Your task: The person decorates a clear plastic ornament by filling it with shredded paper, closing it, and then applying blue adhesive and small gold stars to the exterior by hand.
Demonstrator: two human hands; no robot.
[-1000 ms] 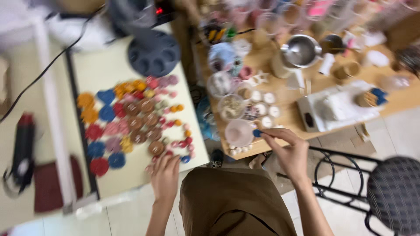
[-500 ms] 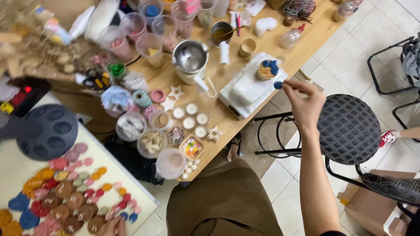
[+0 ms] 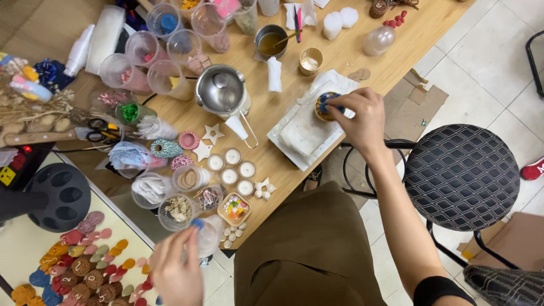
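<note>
On the wooden worktop, the right hand pinches a small blue piece over a round tin; left hand, blurred, fingers loosely spread, touches a clear plastic cup.

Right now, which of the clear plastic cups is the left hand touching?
The left hand touches the clear cup at the table's near edge, beside the small bowl of coloured beads; all others stand untouched.

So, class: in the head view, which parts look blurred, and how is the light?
Head view: the left hand at the bottom edge is motion-blurred, the right hand over the small cup slightly soft; the metal pot and stool are sharp; lighting is even, with faint shadows.
</note>
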